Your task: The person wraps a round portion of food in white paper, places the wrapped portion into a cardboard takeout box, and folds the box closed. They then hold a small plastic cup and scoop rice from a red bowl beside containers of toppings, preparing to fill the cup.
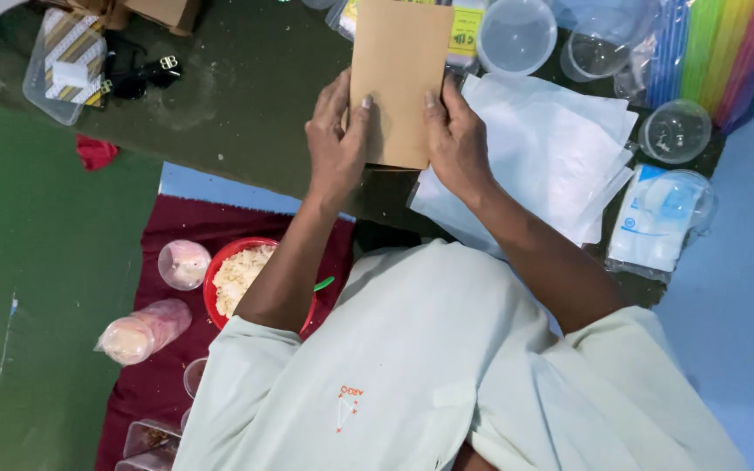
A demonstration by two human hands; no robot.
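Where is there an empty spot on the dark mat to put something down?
The dark mat is bare between the black clips and the left hand holding the brown envelope. To the right it is crowded: white sheets, clear round containers and a plastic packet.

There was only one view, from a camera worn on the person's head. It looked steeply down over the pale shirt front and both forearms to the hands, close enough that the body filled the lower half. The dark tabletop (246, 96) ran across the top, the floor with a maroon cloth (154, 375) at lower left.
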